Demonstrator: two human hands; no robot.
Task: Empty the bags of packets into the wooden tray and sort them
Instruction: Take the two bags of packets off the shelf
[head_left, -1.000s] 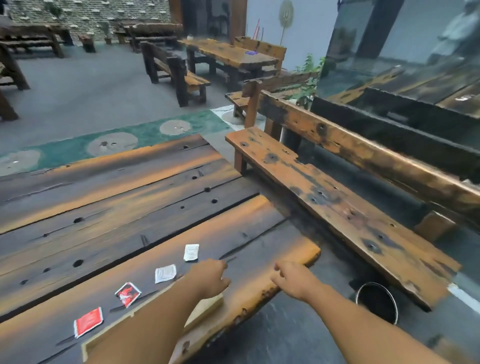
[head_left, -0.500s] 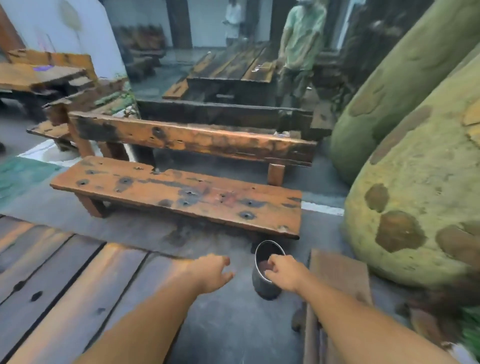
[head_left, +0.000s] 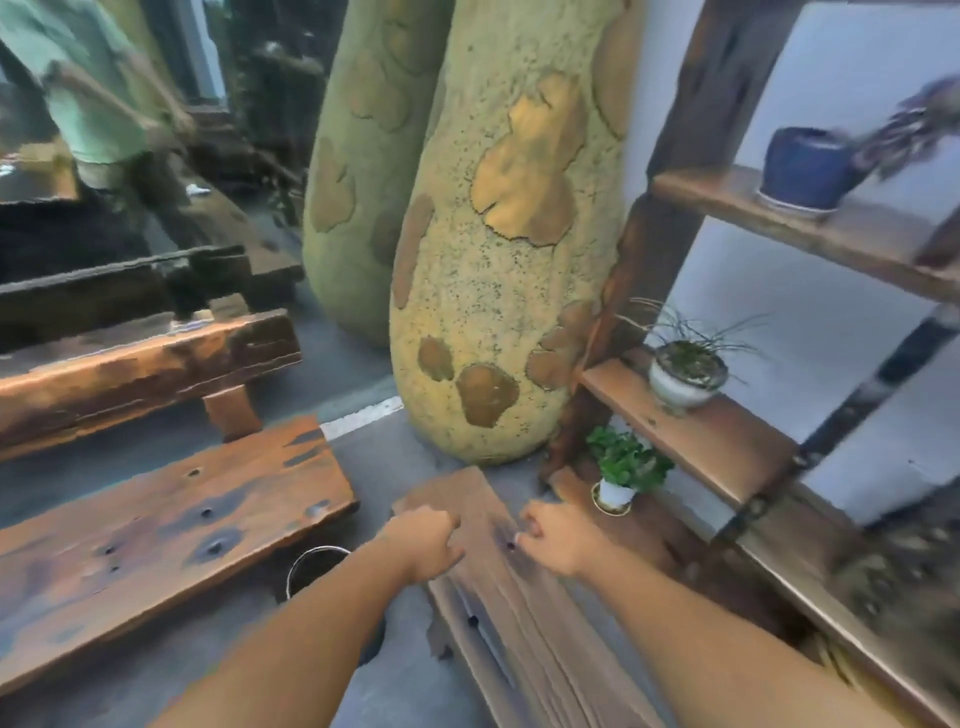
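No packets, bags or wooden tray show in the head view now. My left hand (head_left: 423, 540) hovers over the near end of a low wooden bench (head_left: 524, 623), fingers curled in, nothing visible in it. My right hand (head_left: 558, 535) is a little to its right above the same bench, fingers also curled inward and holding nothing that I can see. The two hands are apart. The view is blurred by motion.
A metal bucket (head_left: 311, 569) stands on the floor left of the bench, beside a long orange bench (head_left: 156, 535). A big mottled green column (head_left: 498, 260) rises ahead. A wooden shelf (head_left: 696, 436) with potted plants (head_left: 623, 470) is at right. A person (head_left: 93, 88) stands far left.
My view has swung right: the table with the packets has left the frame, then the bucket slid left. Both hands now hang over the low bench, fingers more curled.
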